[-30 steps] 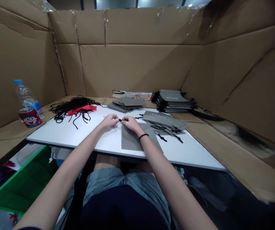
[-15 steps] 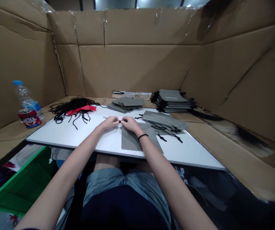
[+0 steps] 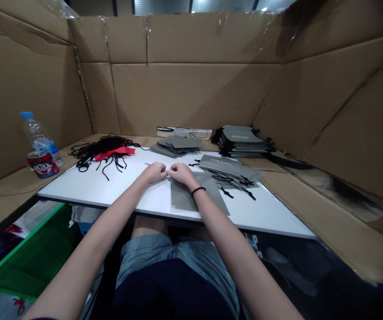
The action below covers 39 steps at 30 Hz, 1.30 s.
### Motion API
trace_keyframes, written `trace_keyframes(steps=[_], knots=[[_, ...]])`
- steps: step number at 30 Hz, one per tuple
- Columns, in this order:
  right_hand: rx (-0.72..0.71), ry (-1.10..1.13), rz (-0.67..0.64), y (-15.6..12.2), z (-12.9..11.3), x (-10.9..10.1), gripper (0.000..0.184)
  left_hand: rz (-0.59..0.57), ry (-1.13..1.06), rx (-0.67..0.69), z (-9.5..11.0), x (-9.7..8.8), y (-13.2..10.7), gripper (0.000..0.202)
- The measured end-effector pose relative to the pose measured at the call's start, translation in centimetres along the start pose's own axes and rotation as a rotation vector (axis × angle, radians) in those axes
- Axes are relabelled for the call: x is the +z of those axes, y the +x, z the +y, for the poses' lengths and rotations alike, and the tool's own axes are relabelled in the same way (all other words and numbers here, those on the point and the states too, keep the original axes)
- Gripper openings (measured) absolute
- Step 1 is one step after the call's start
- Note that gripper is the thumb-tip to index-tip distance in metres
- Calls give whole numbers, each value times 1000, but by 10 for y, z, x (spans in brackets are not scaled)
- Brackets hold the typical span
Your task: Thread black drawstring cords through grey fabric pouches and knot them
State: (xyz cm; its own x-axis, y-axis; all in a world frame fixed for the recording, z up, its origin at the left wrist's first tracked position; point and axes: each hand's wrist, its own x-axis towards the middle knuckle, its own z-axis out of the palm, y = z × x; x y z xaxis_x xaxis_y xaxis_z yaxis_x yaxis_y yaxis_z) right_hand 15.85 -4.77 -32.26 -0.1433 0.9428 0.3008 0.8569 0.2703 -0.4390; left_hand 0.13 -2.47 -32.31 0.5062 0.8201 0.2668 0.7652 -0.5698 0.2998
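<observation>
My left hand [image 3: 155,171] and my right hand [image 3: 180,172] meet knuckle to knuckle over the white board [image 3: 87,186], both closed in a pinch. In the earlier frames a short black cord showed between them; now the fingers hide it. Under my right wrist lies a flat grey bag [image 3: 191,195]. A bundle of black cords [image 3: 101,149] with a red strip [image 3: 114,152] lies to the far left of my hands.
Finished grey bags with cords [image 3: 227,168] lie to the right, a taller stack [image 3: 241,140] behind them, flat grey bags [image 3: 176,144] at the back. A water bottle [image 3: 39,138] and a can [image 3: 42,163] stand left. Cardboard walls surround the board.
My hands have drawn together until the fingertips touch, and the black cord seen between them before is now covered.
</observation>
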Motion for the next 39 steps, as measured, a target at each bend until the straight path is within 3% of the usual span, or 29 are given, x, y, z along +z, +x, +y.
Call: trace_keyframes(steps=[9,13,17,23,27,31,39], knots=[[29,-33,31,-4,-5,-3,24,56,88,-38,3,-2,1,22],[5,57,94,-1,-1,-3,24,61,-234,-9,-5,-1,-1,18],[-77,248,132,3,4,-2,24,-9,-628,-54,-11,2,-1,15],[-87,347,119,5,7,-2,21,-93,-805,-117,-3,-1,-2,14],[-97,318,99,6,9,1,22,-50,-701,-46,-1,0,-3,9],[-100,247,67,7,11,3,22,10,-443,81,-7,4,0,19],[-159,-69,-102,-2,3,-6,31,-22,-171,37,-5,2,1,32]])
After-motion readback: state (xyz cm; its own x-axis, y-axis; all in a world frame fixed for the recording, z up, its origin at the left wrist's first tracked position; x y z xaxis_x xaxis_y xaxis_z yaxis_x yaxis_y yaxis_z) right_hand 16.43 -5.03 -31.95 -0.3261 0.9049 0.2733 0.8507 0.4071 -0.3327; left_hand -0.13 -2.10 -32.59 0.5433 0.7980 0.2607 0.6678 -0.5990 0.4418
